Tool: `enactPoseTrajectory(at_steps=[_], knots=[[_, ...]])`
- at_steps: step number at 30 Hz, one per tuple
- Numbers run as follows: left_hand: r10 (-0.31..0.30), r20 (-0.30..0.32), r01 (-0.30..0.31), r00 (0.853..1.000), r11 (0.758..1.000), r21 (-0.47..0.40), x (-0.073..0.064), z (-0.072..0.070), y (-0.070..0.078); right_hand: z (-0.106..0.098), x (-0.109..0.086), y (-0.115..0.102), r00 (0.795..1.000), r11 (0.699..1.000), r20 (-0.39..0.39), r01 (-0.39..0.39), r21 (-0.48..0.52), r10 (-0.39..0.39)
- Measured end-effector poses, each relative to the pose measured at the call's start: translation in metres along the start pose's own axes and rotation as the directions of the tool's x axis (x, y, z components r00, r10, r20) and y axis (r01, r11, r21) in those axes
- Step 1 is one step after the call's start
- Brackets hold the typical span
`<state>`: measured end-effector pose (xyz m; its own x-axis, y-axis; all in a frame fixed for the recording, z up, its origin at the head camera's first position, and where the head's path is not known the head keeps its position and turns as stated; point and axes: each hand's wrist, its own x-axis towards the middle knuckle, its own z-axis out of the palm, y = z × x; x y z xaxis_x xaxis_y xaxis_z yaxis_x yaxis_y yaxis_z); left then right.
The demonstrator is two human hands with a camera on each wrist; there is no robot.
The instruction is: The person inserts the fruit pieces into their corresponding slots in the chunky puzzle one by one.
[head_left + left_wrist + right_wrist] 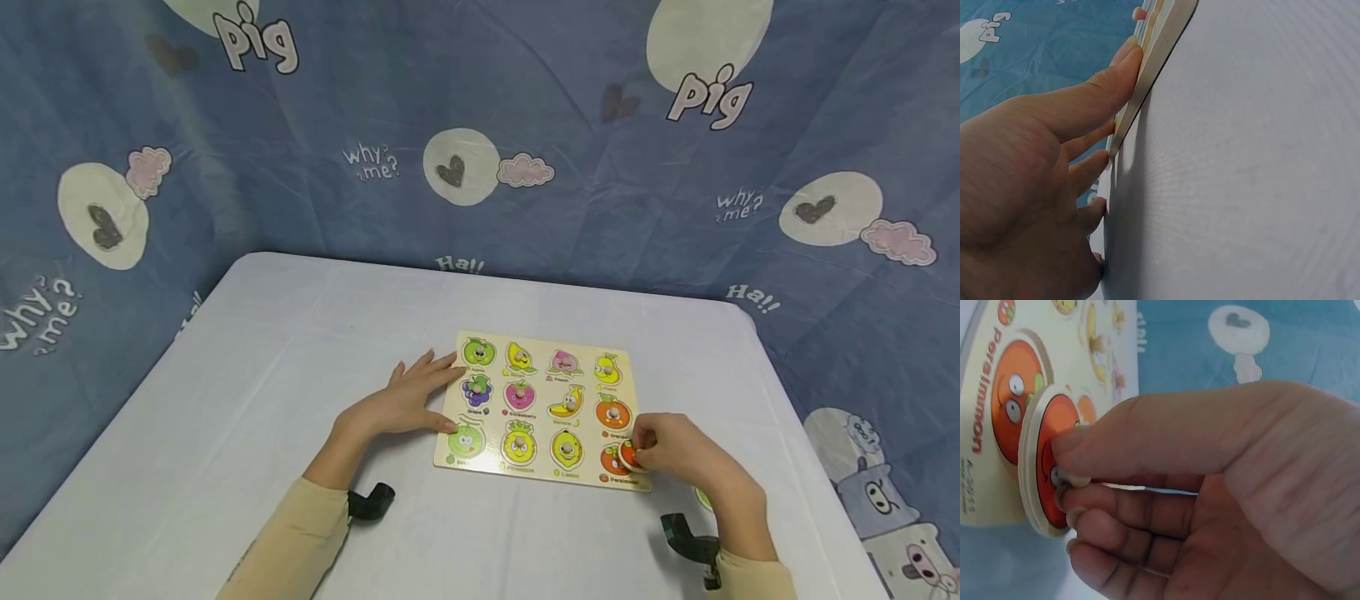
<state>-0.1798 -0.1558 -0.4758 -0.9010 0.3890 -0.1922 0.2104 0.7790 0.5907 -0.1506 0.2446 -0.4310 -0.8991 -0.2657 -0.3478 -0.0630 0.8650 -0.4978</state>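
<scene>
A pale wooden fruit puzzle board (pixel 542 454) lies flat on the table, its fruit pieces fitted with small knobs. My right hand (pixel 678 450) pinches a round orange-red persimmon piece (pixel 1057 419) by its knob, between thumb and index finger. That piece is tilted over the board's lower right corner, partly covering the printed persimmon (pixel 1013 394), and it does not lie flat in its place. At the board's left edge rests my left hand (pixel 408 400), fingers spread and thumb (pixel 1104 94) against the edge near the green melon-like piece (pixel 467 442).
A green piece (pixel 703 500) shows partly from behind the right wrist. White cloth covers the table (pixel 337 325). Behind it hangs a blue printed curtain (pixel 585 225). Black wrist mounts (pixel 371 502) project from both forearms.
</scene>
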Motion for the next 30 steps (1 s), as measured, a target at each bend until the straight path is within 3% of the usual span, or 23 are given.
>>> enactPoseTrajectory(at_steps=[7, 30], knots=[[-0.004, -0.003, 0.004, 1.0, 1.0, -0.005, 0.0, 0.0, 0.002, 0.006, 0.003, -0.005, 0.999, 0.999, 0.005, 0.034, -0.008, -0.033], [-0.003, -0.006, 0.003, 1.0, 1.0, -0.01, 0.001, 0.0, 0.0, 0.016, 0.009, -0.013, 0.999, 1.0, 0.044, 0.015, 0.001, -0.015]])
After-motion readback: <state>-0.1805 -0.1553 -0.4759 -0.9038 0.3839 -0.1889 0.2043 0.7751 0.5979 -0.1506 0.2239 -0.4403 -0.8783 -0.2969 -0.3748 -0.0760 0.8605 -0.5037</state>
